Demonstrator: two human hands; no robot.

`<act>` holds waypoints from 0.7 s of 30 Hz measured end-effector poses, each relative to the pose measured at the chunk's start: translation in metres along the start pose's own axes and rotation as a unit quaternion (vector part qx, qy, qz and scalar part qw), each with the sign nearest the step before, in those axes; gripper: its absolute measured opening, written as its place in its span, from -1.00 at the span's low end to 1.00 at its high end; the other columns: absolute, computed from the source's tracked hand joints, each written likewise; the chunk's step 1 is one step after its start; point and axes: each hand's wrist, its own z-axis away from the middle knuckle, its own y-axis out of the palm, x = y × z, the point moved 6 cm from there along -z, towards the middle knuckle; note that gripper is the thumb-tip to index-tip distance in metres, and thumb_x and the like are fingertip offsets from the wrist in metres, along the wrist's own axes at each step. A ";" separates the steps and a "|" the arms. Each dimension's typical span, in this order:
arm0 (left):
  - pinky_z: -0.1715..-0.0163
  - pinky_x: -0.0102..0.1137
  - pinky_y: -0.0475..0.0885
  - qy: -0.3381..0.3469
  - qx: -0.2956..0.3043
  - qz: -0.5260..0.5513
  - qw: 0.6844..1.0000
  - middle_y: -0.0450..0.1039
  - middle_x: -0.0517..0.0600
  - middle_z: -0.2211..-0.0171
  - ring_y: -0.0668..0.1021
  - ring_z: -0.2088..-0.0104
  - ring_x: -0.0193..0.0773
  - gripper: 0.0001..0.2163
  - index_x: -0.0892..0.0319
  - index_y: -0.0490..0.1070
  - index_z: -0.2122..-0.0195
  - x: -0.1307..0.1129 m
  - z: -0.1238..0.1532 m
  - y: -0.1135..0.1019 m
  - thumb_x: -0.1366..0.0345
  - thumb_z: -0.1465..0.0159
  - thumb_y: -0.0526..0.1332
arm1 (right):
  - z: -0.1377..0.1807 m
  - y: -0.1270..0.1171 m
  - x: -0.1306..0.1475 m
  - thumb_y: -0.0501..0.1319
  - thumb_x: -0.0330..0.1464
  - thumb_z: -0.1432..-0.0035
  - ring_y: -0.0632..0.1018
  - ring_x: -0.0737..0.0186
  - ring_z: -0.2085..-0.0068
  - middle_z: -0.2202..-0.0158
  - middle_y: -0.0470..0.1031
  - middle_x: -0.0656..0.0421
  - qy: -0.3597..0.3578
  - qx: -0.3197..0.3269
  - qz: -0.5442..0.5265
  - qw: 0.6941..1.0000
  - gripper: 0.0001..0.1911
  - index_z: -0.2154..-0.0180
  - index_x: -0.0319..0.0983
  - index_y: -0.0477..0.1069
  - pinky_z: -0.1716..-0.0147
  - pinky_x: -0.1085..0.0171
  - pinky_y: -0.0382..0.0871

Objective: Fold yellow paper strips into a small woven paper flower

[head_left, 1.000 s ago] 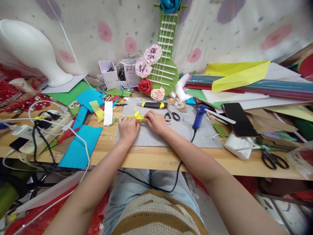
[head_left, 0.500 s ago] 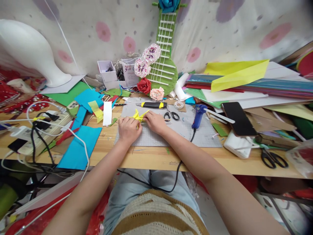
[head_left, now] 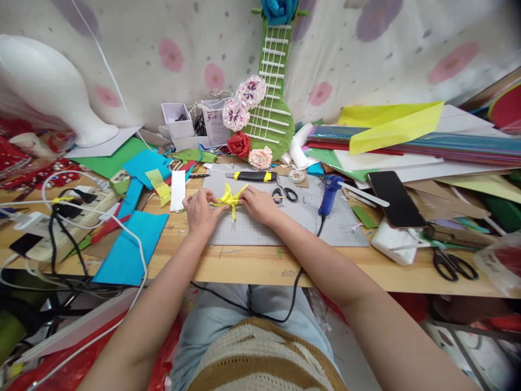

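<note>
We are holding 1 yellow pointed piece point(head_left: 229, 199) over the grey mat point(head_left: 268, 232), between our 2 hands. Our left hand point(head_left: 199, 212) is pinching its left side with thumb and fingers; our right hand point(head_left: 259, 205) is pinching its right side. Beyond it a utility knife point(head_left: 255, 176) is lying; scissors point(head_left: 290, 194) are lying near our right hand, a blue glue gun point(head_left: 329, 196) farther right.

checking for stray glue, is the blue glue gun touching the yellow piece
Apart. The head view shows the right hand and then a stretch of grey mat between the yellow piece and the blue glue gun.
</note>
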 end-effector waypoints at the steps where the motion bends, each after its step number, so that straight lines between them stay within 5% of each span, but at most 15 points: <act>1: 0.09 -0.19 0.16 -0.001 0.005 0.011 1.000 0.46 -0.08 0.38 0.49 0.27 -0.19 -0.59 0.13 0.19 0.27 -0.001 0.000 0.001 0.21 0.05 0.38 | 0.000 -0.001 0.000 -0.01 -0.34 -0.27 0.45 0.24 0.19 0.15 0.43 0.10 0.000 0.002 0.002 1.000 -0.77 0.16 -0.26 0.37 0.39 0.34 0.18; 17: 0.14 -0.21 0.21 0.053 0.018 0.054 0.997 0.49 -0.10 0.53 0.49 0.34 -0.18 -0.64 0.12 0.20 0.26 -0.002 0.000 0.006 0.28 0.01 0.35 | 0.001 -0.005 0.001 0.06 -0.31 -0.23 0.40 0.25 0.24 0.23 0.41 0.07 -0.041 -0.009 -0.005 0.999 -0.80 0.26 -0.29 0.37 0.30 0.33 0.17; 21: 0.12 -0.20 0.19 0.094 0.006 0.009 0.996 0.46 -0.03 0.39 0.45 0.25 -0.13 -0.66 0.13 0.25 0.24 -0.009 0.003 0.001 0.29 0.02 0.32 | 0.001 -0.005 0.002 0.06 -0.32 -0.23 0.40 0.26 0.24 0.22 0.41 0.07 -0.043 -0.007 0.000 0.999 -0.81 0.25 -0.29 0.37 0.32 0.34 0.16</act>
